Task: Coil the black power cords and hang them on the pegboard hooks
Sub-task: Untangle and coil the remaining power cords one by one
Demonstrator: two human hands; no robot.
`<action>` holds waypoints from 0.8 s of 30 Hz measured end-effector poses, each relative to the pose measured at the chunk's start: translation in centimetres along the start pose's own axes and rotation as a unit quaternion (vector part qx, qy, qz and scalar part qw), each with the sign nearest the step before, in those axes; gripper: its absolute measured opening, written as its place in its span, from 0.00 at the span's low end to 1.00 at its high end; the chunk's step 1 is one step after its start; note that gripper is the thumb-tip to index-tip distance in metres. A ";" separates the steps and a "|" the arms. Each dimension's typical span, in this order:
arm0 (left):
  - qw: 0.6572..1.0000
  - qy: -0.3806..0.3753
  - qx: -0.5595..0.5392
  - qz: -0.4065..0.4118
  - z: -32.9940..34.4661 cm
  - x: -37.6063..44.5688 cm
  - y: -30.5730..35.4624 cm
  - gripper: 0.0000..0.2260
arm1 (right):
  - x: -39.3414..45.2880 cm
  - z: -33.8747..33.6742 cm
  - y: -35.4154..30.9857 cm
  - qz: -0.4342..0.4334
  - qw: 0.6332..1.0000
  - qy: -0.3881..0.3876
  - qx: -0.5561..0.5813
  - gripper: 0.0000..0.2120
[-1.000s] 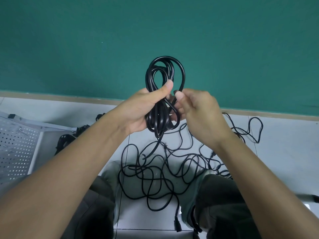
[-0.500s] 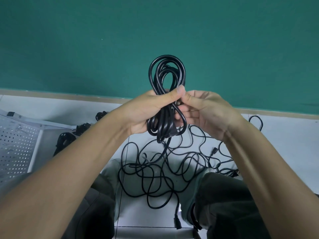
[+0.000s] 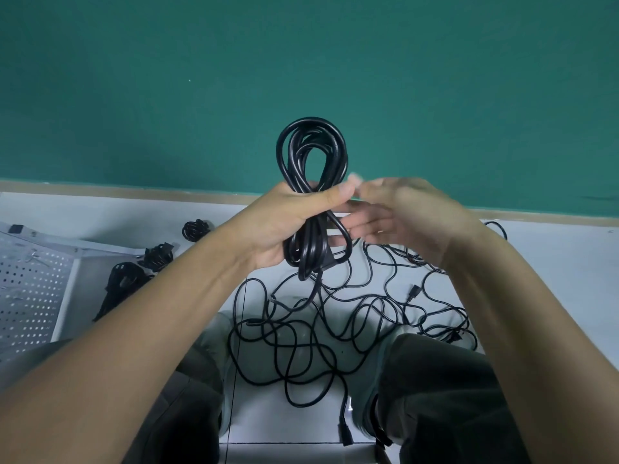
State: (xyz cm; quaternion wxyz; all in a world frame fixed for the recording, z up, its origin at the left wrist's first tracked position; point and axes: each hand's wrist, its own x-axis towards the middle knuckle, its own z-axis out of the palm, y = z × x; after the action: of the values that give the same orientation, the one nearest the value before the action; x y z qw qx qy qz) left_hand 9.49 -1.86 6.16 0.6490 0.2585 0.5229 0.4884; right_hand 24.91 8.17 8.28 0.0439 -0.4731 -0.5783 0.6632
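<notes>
Since half a second ago, right hand [image 3: 402, 217] off the coiled power cord [image 3: 311, 195], blurred, fingers loosely spread just beside it. Left hand [image 3: 288, 226] gripping the coil's middle, loops above and below the fist. No readable writing. Below the coil, tangled loose cords [image 3: 318, 329] on the floor; left of it, bundled cords [image 3: 157, 256] near the white pegboard [image 3: 30, 289].

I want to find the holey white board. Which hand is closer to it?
Left. The left hand, gripping the coiled cord, is on the board's side. The right hand, blurred beside the coil, is farther.

Right hand [image 3: 412, 219] now off the coiled cord [image 3: 313, 195], fingers [image 3: 365, 226] spread and blurred beside it
</notes>
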 end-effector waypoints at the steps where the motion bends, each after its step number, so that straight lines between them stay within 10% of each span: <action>1: 1.000 0.002 0.008 -0.017 -0.1 0.0 0.1 0.14 | 0.0 -0.5 -0.2 -0.013 0.999 0.052 -0.003 0.23; 3: 0.998 0.004 0.023 -0.061 -0.2 -0.1 0.2 0.12 | 0.2 -1.5 -0.5 -0.042 0.992 0.115 0.021 0.28; 7: 0.987 -0.073 0.098 -0.100 0.3 -0.4 -0.6 0.08 | 0.4 -0.2 -0.2 -0.024 0.993 -0.054 0.098 0.40; 15: 0.973 -0.163 0.105 -0.122 0.1 -0.6 -0.6 0.12 | -0.5 -0.5 -0.3 -0.023 0.969 -0.198 0.142 0.28; 24: 0.984 -0.106 0.114 -0.087 0.3 -0.6 -0.6 0.08 | 0.2 0.2 -0.2 -0.012 0.952 -0.178 0.250 0.17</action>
State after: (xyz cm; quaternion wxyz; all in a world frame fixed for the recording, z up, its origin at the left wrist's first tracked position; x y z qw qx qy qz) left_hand 9.98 -2.63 5.99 0.7072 0.3349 0.5238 0.3366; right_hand 24.64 8.20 8.30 0.0648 -0.3141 -0.3981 0.8594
